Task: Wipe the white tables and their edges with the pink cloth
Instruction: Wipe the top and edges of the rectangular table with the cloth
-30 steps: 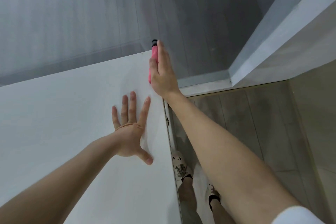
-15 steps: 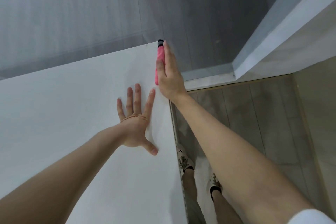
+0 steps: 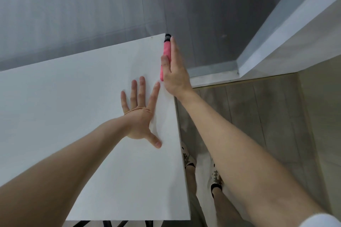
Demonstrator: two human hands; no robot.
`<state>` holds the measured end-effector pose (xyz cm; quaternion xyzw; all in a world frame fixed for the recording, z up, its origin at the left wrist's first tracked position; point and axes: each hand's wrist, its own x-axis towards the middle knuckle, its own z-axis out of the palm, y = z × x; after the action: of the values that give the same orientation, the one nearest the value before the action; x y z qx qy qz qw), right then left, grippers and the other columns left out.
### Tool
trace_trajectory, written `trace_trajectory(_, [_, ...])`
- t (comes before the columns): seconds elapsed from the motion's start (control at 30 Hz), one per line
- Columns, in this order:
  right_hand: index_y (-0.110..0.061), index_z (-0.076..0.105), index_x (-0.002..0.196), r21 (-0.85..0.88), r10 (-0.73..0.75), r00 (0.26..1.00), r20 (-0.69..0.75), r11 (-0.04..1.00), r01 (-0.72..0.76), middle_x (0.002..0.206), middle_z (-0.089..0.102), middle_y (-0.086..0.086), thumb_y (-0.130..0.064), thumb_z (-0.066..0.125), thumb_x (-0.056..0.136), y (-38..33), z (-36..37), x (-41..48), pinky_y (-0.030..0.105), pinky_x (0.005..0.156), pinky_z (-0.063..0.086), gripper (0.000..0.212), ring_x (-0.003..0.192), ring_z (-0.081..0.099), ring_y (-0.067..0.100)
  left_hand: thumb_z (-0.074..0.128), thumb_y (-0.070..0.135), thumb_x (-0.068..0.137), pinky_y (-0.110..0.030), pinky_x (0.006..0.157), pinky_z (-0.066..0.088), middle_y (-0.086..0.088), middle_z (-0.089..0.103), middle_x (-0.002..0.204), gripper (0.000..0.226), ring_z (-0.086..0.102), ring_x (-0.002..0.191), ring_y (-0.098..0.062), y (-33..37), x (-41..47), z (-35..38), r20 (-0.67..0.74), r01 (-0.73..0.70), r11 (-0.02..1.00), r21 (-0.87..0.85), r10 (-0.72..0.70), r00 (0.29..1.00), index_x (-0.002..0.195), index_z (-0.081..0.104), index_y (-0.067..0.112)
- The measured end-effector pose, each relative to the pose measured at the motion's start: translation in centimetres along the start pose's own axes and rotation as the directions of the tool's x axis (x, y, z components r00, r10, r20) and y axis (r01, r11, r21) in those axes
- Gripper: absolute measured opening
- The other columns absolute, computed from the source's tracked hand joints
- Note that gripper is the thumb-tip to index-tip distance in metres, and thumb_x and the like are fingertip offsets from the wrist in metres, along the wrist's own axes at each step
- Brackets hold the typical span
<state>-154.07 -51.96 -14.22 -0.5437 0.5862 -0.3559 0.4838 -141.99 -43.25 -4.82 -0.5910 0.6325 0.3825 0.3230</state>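
Note:
A white table (image 3: 73, 116) fills the left and middle of the view. My right hand (image 3: 175, 73) presses a pink cloth (image 3: 166, 51) with a dark end against the table's right edge, close to the far corner. Its fingers lie straight along the edge, and the thumb rests on top of the cloth. My left hand (image 3: 140, 114) lies flat on the tabletop with its fingers spread, just left of the right wrist. Most of the cloth is hidden behind my right hand.
A grey wall stands just behind the table. A white ledge or wall corner (image 3: 276, 42) juts out at the right. Tiled floor (image 3: 267, 125) and my two feet (image 3: 215, 177) show beside the table's right edge. Dark table legs (image 3: 110, 224) peek out below the near edge.
My right hand and the cloth have crept slightly along the right edge toward the far corner. The left hand stays flat on the top. The view has shifted a little.

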Motion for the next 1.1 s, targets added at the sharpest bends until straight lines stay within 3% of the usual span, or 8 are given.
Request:
trace_trajectory(0.23, [-0.037, 0.004, 0.173, 0.047, -0.027, 0.996, 0.08, 0.999, 0.024, 0.175, 0.011, -0.03, -0.038, 0.037, 0.117, 2.6, -1.4, -15.3, 0.031, 0.127, 0.031, 0.065, 0.16, 0.019, -0.004, 0.098, 0.071, 0.054, -0.067, 0.119, -0.029, -0.008, -0.075, 0.136, 0.183, -0.07, 0.127, -0.036, -0.1, 0.1, 0.1, -0.014, -0.003, 1.0, 0.011, 0.003, 1.0, 0.141, -0.06, 0.035])
trace_trajectory(0.4, [-0.028, 0.011, 0.173, 0.021, -0.024, 0.999, 0.025, 1.0, 0.023, 0.178, 0.02, -0.01, -0.036, 0.039, 0.117, 0.8, -0.4, -5.1, 0.05, 0.128, 0.037, 0.063, 0.161, 0.03, 0.014, 0.099, 0.069, 0.055, -0.066, 0.117, -0.033, -0.007, -0.076, 0.134, 0.183, -0.071, 0.125, -0.034, 0.1, 0.1, 0.0, -0.003, 0.0, 1.0, 0.01, 0.0, 1.0, 0.139, -0.06, 0.036])
trace_trajectory(0.5, [-0.023, 0.011, 0.173, -0.027, -0.007, 1.0, 0.029, 1.0, 0.008, 0.179, 0.021, -0.003, -0.037, 0.038, 0.117, 0.0, -0.7, 1.2, 0.054, 0.127, 0.037, 0.064, 0.16, 0.034, 0.025, 0.1, 0.067, 0.055, -0.064, 0.116, -0.035, -0.005, -0.076, 0.133, 0.183, -0.071, 0.126, -0.033, 0.0, 0.0, 0.0, -0.006, -0.001, 1.0, 0.0, 0.001, 1.0, 0.141, -0.059, 0.037])
trace_trajectory(0.57, [-0.024, 0.01, 0.173, -0.021, -0.017, 0.999, 0.033, 1.0, 0.018, 0.179, 0.02, -0.004, -0.038, 0.037, 0.117, 0.3, -0.5, 0.8, 0.052, 0.128, 0.035, 0.064, 0.161, 0.031, 0.023, 0.099, 0.067, 0.056, -0.063, 0.116, -0.035, -0.004, -0.077, 0.133, 0.182, -0.071, 0.126, -0.033, 0.1, 0.0, 0.0, -0.009, -0.008, 1.0, -0.003, 0.008, 1.0, 0.142, -0.059, 0.037])
trace_trajectory(0.67, [-0.031, 0.008, 0.173, 0.021, -0.032, 0.999, 0.015, 0.999, 0.032, 0.179, 0.018, -0.013, -0.037, 0.038, 0.117, 1.2, -0.5, -6.2, 0.044, 0.128, 0.037, 0.064, 0.162, 0.028, 0.013, 0.098, 0.068, 0.056, -0.065, 0.117, -0.033, -0.006, -0.076, 0.133, 0.182, -0.07, 0.126, -0.034, 0.0, 0.0, 0.2, -0.014, -0.003, 1.0, -0.001, 0.003, 1.0, 0.141, -0.059, 0.037])
trace_trajectory(0.83, [-0.032, 0.005, 0.173, 0.049, -0.02, 0.994, 0.112, 0.999, 0.014, 0.178, 0.01, -0.023, -0.035, 0.039, 0.117, 3.3, -2.0, -18.2, 0.042, 0.133, 0.028, 0.066, 0.163, 0.016, 0.001, 0.1, 0.07, 0.051, -0.068, 0.119, -0.029, -0.007, -0.075, 0.137, 0.185, -0.069, 0.129, -0.035, 0.0, 0.2, 0.3, -0.036, -0.002, 1.0, 0.003, 0.003, 0.999, 0.141, -0.059, 0.038])
trace_trajectory(0.97, [-0.035, 0.009, 0.172, 0.047, 0.012, 0.996, 0.084, 0.999, -0.016, 0.177, 0.019, -0.019, -0.037, 0.04, 0.117, 1.5, -1.6, -10.5, 0.042, 0.13, 0.032, 0.063, 0.16, 0.028, 0.006, 0.099, 0.069, 0.054, -0.065, 0.118, -0.031, -0.006, -0.076, 0.135, 0.183, -0.069, 0.128, -0.035, 0.4, 0.1, 0.2, -0.034, 0.006, 1.0, 0.01, -0.006, 0.999, 0.142, -0.058, 0.036])
trace_trajectory(1.1, [-0.026, 0.011, 0.173, -0.006, 0.02, 0.999, 0.026, 1.0, -0.02, 0.177, 0.023, -0.006, -0.039, 0.037, 0.117, 0.0, -1.0, -0.6, 0.05, 0.126, 0.037, 0.063, 0.158, 0.035, 0.021, 0.1, 0.066, 0.054, -0.061, 0.115, -0.037, -0.005, -0.076, 0.134, 0.184, -0.071, 0.126, -0.032, 0.3, 0.0, 0.3, -0.03, -0.003, 1.0, -0.004, 0.003, 1.0, 0.141, -0.058, 0.039])
